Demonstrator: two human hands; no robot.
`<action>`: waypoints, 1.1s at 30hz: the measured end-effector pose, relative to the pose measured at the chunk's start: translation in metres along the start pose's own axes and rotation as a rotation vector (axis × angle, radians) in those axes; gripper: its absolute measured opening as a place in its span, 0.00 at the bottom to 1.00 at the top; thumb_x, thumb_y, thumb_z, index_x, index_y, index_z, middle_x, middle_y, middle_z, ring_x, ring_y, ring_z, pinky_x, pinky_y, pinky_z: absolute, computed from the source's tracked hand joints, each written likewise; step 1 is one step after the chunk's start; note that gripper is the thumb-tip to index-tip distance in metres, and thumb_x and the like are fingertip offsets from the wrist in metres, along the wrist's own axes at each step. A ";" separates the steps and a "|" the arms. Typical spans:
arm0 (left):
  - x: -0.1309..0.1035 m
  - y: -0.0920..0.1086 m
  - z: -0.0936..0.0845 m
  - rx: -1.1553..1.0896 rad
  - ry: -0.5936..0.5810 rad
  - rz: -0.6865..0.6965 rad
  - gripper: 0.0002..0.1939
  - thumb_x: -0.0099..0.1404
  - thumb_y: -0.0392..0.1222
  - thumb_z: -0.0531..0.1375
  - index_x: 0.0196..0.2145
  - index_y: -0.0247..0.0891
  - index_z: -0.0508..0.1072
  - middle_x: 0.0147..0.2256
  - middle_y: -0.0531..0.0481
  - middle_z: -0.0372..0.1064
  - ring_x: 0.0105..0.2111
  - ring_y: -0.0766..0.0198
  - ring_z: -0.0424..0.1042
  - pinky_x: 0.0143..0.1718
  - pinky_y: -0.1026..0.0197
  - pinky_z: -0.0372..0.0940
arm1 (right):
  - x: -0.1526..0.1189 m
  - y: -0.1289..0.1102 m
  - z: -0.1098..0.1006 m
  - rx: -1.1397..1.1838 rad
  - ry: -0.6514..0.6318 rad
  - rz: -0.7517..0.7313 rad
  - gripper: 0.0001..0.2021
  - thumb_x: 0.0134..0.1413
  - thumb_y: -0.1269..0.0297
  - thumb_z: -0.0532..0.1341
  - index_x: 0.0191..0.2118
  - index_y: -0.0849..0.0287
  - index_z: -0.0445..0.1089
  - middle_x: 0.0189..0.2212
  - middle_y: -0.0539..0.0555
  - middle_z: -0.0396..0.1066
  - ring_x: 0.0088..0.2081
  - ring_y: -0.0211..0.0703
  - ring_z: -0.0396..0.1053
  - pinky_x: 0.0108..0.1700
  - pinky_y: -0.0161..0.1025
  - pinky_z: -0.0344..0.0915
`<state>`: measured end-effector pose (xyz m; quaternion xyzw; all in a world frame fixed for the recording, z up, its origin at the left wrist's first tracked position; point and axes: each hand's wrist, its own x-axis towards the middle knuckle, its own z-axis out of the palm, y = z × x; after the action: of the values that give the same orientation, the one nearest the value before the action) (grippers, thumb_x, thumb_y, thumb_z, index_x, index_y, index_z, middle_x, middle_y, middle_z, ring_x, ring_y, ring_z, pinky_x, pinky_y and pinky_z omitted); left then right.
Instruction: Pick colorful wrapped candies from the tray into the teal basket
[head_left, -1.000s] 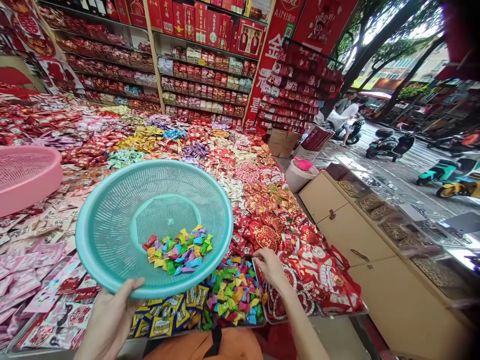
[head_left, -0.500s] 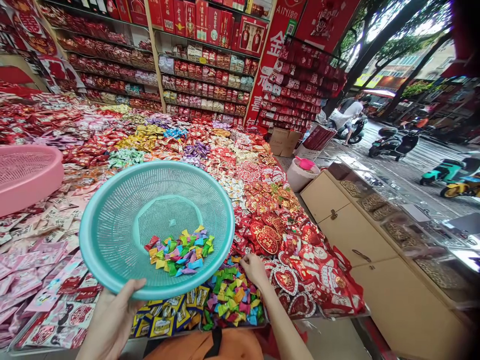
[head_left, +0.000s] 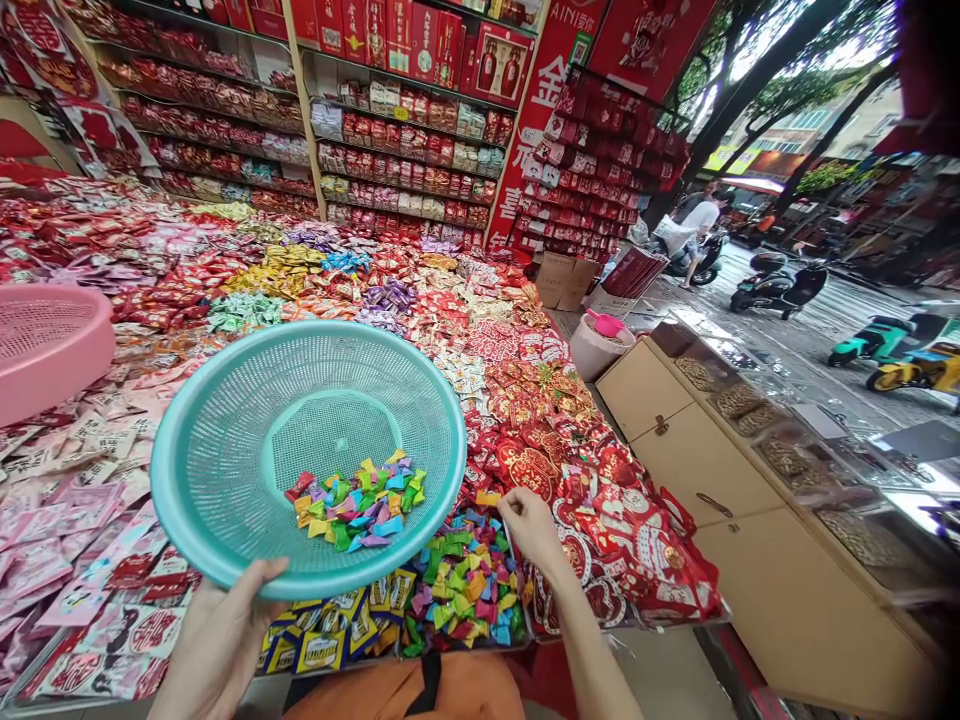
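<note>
My left hand (head_left: 225, 620) grips the near rim of a teal plastic basket (head_left: 217, 385), its thumb over the edge. Inside the basket, a small pile of colourful wrapped candies (head_left: 360, 505) lies toward the near right. My right hand (head_left: 529, 522) is right of the basket, fingertips pinched at an orange-yellow wrapped candy (head_left: 489, 498). Below it is a heap of the same colourful candies (head_left: 469, 590) in a tray. Yellow and navy packets (head_left: 322, 650) lie left of that heap, partly under the basket. Red heart-shaped packets (head_left: 600, 590) are beside my right forearm.
A pink basket (head_left: 52, 375) sits at the left on heaped packets. Stocked shelves (head_left: 409, 150) stand behind. Right of the display are a white bucket (head_left: 596, 350) and a wooden cabinet (head_left: 705, 500) with nut bins. Farther back, a person (head_left: 701, 220) is near parked scooters (head_left: 780, 285).
My right hand has moved right and slightly up from the candy heap, and the orange-yellow candy now shows at its fingertips. The teal basket is still in my left hand.
</note>
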<state>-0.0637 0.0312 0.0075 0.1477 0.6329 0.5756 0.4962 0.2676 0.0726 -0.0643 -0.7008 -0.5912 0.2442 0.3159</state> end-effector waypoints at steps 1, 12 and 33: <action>0.000 0.000 0.000 0.003 0.000 -0.003 0.15 0.43 0.34 0.70 0.30 0.39 0.73 0.34 0.53 0.72 0.27 0.67 0.68 0.20 0.68 0.65 | 0.002 -0.009 -0.007 0.014 0.023 -0.023 0.15 0.55 0.55 0.55 0.21 0.55 0.59 0.21 0.48 0.62 0.25 0.40 0.60 0.29 0.35 0.56; -0.001 -0.007 0.001 -0.012 0.008 -0.063 0.17 0.35 0.32 0.71 0.27 0.37 0.73 0.29 0.55 0.72 0.26 0.67 0.67 0.20 0.67 0.65 | -0.009 -0.117 0.026 0.093 -0.220 -0.329 0.11 0.59 0.67 0.58 0.25 0.57 0.64 0.26 0.47 0.66 0.34 0.38 0.63 0.40 0.36 0.55; 0.003 0.000 -0.002 -0.022 -0.024 -0.006 0.16 0.36 0.30 0.69 0.26 0.38 0.73 0.31 0.54 0.70 0.29 0.65 0.66 0.21 0.66 0.66 | -0.012 -0.044 0.000 0.060 0.048 -0.178 0.17 0.62 0.52 0.55 0.29 0.56 0.73 0.28 0.52 0.71 0.33 0.43 0.66 0.38 0.38 0.58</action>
<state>-0.0663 0.0324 0.0061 0.1471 0.6211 0.5792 0.5071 0.2361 0.0655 -0.0320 -0.6412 -0.6359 0.2159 0.3714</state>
